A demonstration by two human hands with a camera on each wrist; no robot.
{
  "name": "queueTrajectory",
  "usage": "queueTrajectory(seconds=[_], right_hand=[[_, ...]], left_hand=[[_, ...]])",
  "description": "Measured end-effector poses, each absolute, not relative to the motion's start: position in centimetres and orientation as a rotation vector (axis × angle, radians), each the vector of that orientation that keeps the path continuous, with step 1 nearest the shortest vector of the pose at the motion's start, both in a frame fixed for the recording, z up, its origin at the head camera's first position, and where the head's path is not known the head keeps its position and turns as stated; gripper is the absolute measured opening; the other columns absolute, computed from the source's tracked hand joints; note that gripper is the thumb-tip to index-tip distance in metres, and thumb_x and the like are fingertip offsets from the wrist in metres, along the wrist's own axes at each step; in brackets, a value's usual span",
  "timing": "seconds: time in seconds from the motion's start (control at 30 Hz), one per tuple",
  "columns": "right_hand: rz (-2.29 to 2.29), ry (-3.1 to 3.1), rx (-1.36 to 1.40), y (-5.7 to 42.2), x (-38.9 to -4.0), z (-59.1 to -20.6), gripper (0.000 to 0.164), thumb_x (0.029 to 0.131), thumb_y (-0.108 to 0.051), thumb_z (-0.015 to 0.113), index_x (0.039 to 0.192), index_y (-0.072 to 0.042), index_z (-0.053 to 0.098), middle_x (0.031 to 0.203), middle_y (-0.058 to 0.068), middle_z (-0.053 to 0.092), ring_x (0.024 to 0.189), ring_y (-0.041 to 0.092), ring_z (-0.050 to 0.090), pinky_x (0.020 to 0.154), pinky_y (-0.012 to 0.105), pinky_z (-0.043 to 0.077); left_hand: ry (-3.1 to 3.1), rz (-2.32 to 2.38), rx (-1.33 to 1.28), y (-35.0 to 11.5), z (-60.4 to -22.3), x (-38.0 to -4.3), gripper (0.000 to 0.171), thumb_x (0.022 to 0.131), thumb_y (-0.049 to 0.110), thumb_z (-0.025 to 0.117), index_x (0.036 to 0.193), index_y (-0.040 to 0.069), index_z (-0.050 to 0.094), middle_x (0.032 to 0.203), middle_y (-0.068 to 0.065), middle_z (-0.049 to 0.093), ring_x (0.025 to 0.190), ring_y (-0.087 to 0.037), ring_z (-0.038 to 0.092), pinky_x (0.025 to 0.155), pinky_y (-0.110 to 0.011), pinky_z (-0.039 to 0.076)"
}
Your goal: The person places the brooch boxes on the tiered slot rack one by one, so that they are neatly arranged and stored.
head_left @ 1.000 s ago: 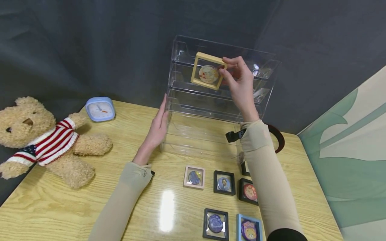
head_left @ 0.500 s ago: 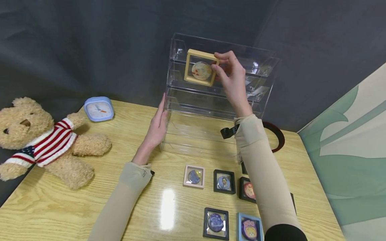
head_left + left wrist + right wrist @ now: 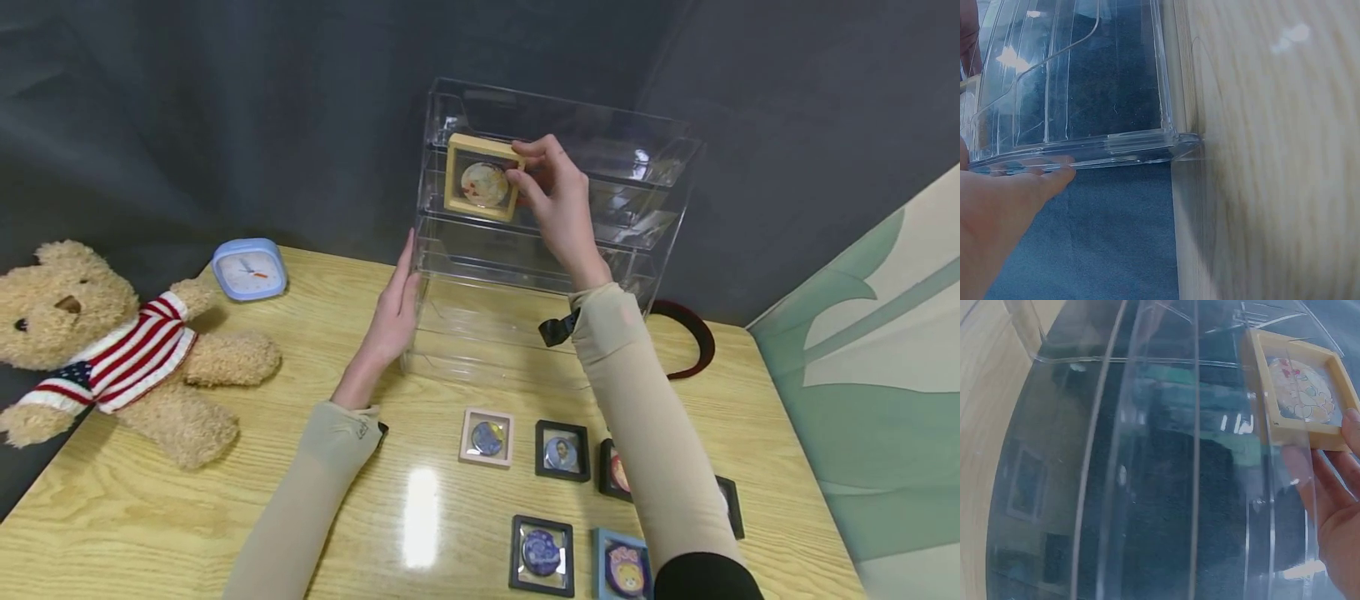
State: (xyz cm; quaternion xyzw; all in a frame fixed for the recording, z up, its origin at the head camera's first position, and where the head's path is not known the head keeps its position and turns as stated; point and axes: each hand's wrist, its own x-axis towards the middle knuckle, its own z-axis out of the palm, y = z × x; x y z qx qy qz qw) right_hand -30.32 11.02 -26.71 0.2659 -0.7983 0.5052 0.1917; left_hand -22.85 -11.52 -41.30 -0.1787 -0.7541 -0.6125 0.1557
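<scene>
My right hand (image 3: pixel 558 208) pinches the right edge of a square yellow display frame (image 3: pixel 483 183) between thumb and fingers. Inside the frame's clear window sits a round badge with a pale, partly red picture. The frame is upright at the left part of the upper tiers of a clear acrylic display rack (image 3: pixel 495 271); whether it touches a shelf I cannot tell. My left hand (image 3: pixel 388 317) lies with straight fingers against the rack's left side. In the left wrist view those fingers (image 3: pixel 1054 181) touch the clear side panel. The right wrist view shows the yellow frame (image 3: pixel 1300 387) behind clear plastic edges.
Several framed badges lie on the wooden table before the rack, among them a pink frame (image 3: pixel 486 437), a black one (image 3: pixel 562 451) and a blue one (image 3: pixel 624 567). A teddy bear (image 3: pixel 135 358) and blue clock (image 3: pixel 250 269) are left; a dark red band (image 3: pixel 705 342) is right.
My right hand has carried the yellow frame leftward along the upper tiers, and slightly down in the last half second. The left hand stays at the rack's side.
</scene>
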Motion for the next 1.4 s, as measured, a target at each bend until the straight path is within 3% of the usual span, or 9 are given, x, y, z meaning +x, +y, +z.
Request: queueTrajectory(seconds=[0.57,1.07,1.4], right_hand=[[1.420,-2.247,0.811,10.4,-30.2,-27.1,0.033,0.105,-0.010,0.065,0.138,-0.004,0.064,0.124,0.013,0.070,0.103,0.027,0.074,0.089,0.032,0.064],[1.324,-2.184,0.876,10.6,-30.2,-27.7,0.038,0.104,-0.012,0.071,0.141,-0.007,0.065,0.135,0.010,0.066,0.103,0.022,0.072,0.080,0.030,0.062],[1.297,-2.213,0.815,12.7,-29.4,-27.1,0.037,0.109,-0.021,0.067,0.145,-0.012,0.063,0.138,0.001,0.067,0.110,0.020,0.070,0.080,0.029,0.056]], left_hand=[[-2.160,-1.749,-0.505,-11.7,-41.3,-22.7,0.059,0.118,0.014,0.028,0.174,0.017,0.007,0.177,-0.013,0.015,0.161,-0.026,0.019,0.130,-0.033,0.014],[-2.146,-1.735,-0.513,-12.2,-41.5,-22.7,0.059,0.118,0.012,0.028,0.173,0.011,0.008,0.177,-0.013,0.016,0.161,-0.028,0.019,0.130,-0.033,0.014],[-2.184,-1.744,-0.494,-11.7,-41.2,-23.0,0.059,0.118,0.009,0.026,0.173,0.008,0.005,0.177,-0.016,0.010,0.162,-0.031,0.014,0.131,-0.034,0.010]])
